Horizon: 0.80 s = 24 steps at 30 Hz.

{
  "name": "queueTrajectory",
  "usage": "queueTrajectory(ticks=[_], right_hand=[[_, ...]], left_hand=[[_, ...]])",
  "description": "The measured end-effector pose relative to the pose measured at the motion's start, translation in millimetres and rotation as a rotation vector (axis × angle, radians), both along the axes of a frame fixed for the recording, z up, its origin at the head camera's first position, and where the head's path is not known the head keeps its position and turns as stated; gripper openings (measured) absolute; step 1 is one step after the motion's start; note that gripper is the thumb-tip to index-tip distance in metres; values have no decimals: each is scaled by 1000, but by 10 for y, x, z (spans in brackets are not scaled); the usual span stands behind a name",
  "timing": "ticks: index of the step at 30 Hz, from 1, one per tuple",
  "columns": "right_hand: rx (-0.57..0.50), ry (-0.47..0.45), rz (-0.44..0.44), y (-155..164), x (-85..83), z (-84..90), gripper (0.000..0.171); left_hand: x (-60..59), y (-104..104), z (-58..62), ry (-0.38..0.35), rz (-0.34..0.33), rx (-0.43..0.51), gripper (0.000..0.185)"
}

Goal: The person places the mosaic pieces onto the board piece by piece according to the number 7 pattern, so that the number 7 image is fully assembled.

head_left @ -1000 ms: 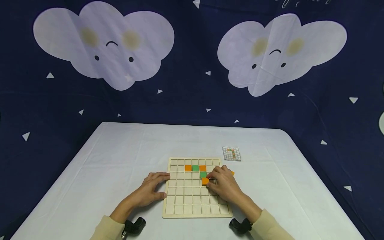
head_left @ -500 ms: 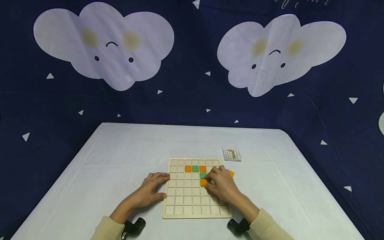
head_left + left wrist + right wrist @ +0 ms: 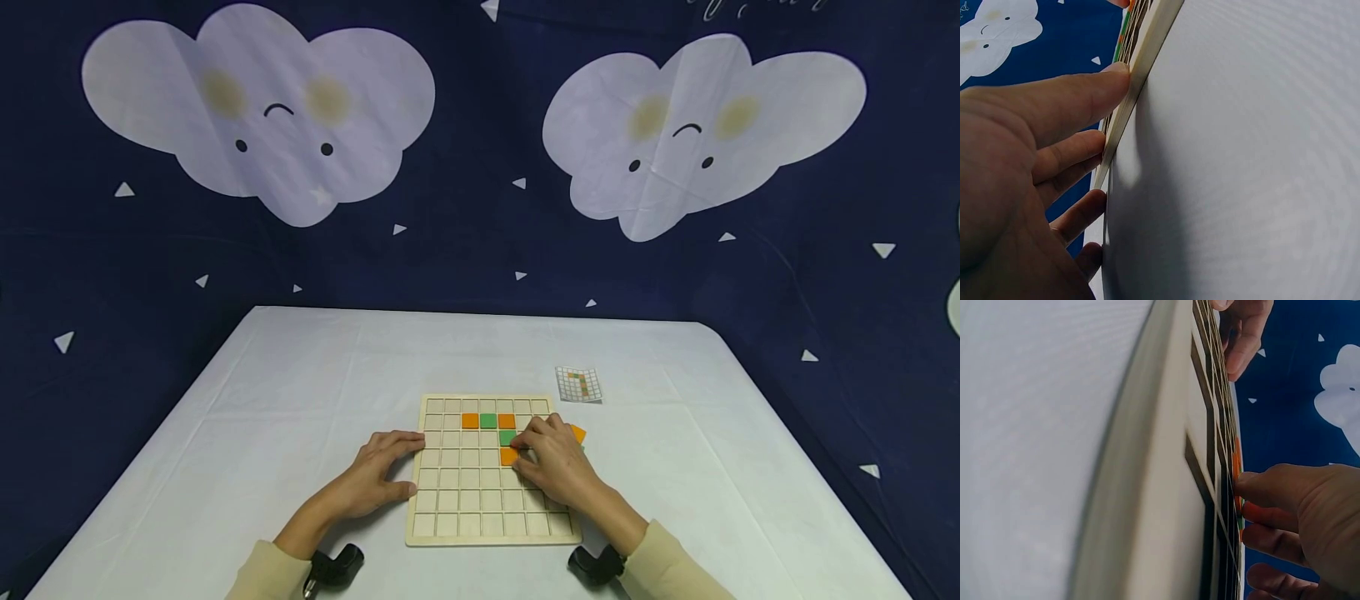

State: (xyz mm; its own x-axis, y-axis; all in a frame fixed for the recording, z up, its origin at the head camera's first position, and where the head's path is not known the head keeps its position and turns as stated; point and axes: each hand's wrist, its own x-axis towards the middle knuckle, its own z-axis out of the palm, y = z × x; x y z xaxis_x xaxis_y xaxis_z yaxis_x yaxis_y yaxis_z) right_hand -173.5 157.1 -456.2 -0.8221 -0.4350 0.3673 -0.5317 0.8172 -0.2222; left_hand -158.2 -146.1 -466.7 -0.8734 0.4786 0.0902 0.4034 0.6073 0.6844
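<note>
A pale wooden grid board [image 3: 458, 502] lies on the table. Along its second row from the far side sit an orange tile [image 3: 470, 421], a green tile [image 3: 488, 421] and another orange tile [image 3: 506, 421]. Below the last one is a second green tile [image 3: 507, 437]. My right hand [image 3: 558, 462] holds a further orange tile [image 3: 508, 457] between thumb and index finger, in the square nearer me; the thumb [image 3: 1257, 487] touches it in the right wrist view. Straight fingers and thumb of my left hand [image 3: 371, 473] rest against the board's left edge [image 3: 1138, 75].
A small card [image 3: 579, 385] printed with a coloured grid pattern lies beyond the board's far right corner. Behind my right hand, loose tiles [image 3: 578, 433] peek out, partly hidden. White cloth covers the table [image 3: 247, 417]; a dark blue curtain with clouds [image 3: 480, 167] hangs behind.
My right hand has shifted slightly left with the orange tile, which now lines up with its square below the green tile. The left hand stays put.
</note>
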Motion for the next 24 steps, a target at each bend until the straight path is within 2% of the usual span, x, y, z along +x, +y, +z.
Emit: queueTrajectory(ticks=[9, 24], right_hand=[[-11, -26, -12, 23, -1, 17, 17], [-84, -86, -152, 300, -19, 123, 26]], left_hand=[[-5, -13, -9, 10, -7, 2, 58], [-3, -16, -12, 9, -8, 3, 58]])
